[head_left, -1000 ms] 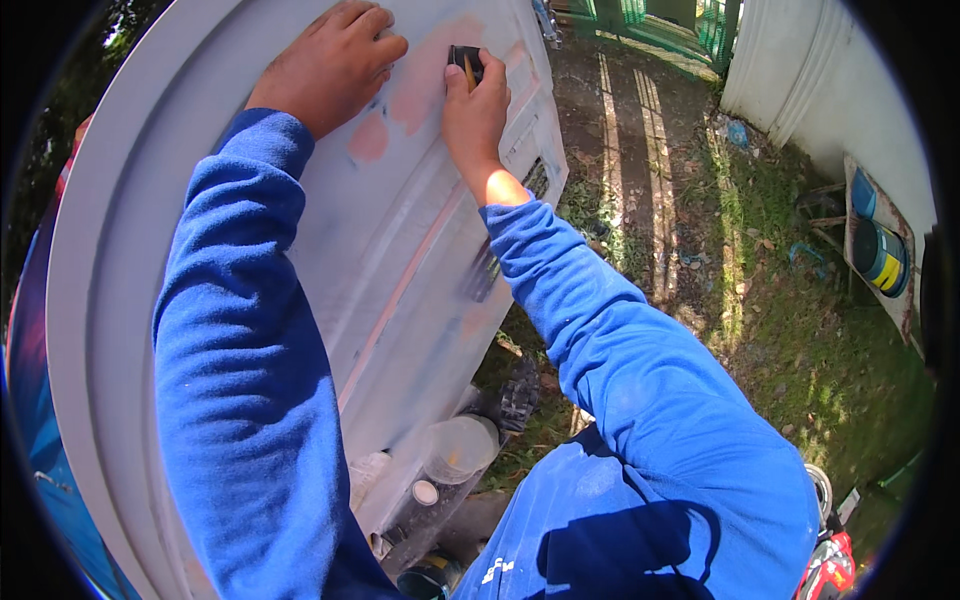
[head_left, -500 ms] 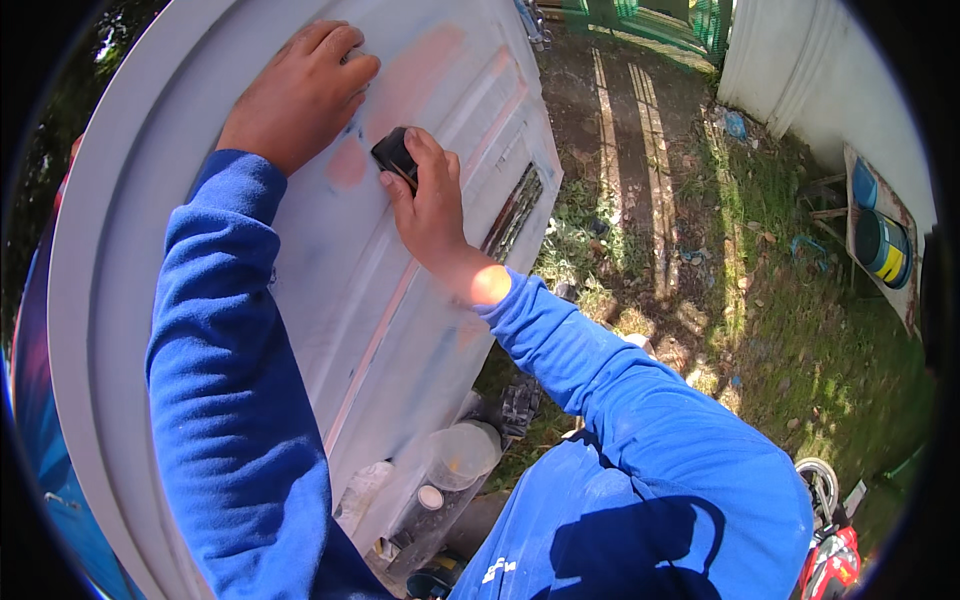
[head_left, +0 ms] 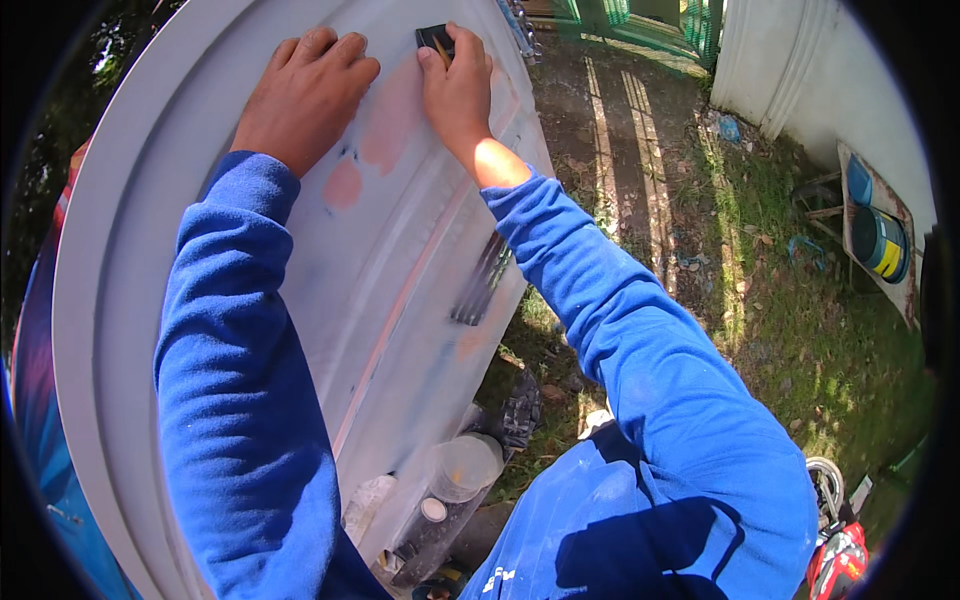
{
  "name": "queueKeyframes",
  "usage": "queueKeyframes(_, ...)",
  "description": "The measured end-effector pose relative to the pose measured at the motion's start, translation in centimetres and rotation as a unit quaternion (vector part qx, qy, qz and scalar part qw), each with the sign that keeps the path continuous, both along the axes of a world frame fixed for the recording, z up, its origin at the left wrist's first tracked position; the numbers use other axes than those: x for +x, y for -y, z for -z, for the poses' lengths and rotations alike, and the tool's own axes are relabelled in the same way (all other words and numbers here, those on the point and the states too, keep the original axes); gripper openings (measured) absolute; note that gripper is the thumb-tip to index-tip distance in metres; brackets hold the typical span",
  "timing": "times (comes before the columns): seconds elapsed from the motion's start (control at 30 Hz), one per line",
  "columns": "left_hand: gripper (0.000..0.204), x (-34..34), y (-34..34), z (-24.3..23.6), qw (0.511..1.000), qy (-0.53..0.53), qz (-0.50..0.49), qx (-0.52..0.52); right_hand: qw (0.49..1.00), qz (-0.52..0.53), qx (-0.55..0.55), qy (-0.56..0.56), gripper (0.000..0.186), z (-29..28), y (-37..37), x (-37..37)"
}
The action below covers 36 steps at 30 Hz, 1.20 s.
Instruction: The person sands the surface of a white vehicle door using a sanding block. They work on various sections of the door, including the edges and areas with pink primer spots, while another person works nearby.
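While left hand [head_left: 305, 95] lies flat, fingers spread, on far part of pale grey body panel [head_left: 180, 300], my right hand [head_left: 458, 92] presses black sanding block [head_left: 434, 40] against panel, just right, fingers clamped over it.

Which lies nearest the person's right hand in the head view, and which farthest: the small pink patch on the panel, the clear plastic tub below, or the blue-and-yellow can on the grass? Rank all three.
From the right hand:
1. Small pink patch, on the panel, lower left.
2. Clear plastic tub, well below, under the panel's edge.
3. Blue-and-yellow can, far right on the grass.
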<state>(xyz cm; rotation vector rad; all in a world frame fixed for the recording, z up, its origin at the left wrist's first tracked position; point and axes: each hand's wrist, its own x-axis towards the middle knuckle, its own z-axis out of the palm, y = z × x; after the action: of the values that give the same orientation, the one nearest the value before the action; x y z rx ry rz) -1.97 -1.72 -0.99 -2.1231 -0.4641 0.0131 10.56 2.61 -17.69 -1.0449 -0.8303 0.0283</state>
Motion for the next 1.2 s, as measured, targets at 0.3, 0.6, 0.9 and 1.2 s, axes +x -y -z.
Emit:
queueKeyframes(0.3, 0.005, 4.0, -2.6, -2.3, 0.997, -0.007, 0.075, -0.003, 0.993, -0.022, 0.07, 0.093, 0.047, 1.9, 5.1, -5.2)
queueKeyframes(0.6, 0.013, 2.9, -3.4, -2.9, 0.979, 0.098, 0.035, -0.177, 0.988, -0.053, 0.053, 0.134, 0.06, 2.2, 9.1, -8.6)
queueKeyframes(0.9, 0.018, -1.8, 0.8, -2.5, 1.0, 0.003, 0.001, 0.026, 0.996, -0.028, 0.008, 0.086, 0.048, 1.0, 6.6, -6.6)
queueKeyframes(1.2, 0.018, -3.0, 4.2, -1.7, 0.998, 0.052, -0.013, 0.019, 1.0, -0.01, -0.026, 0.008, 0.053, -1.0, 3.2, -4.0)
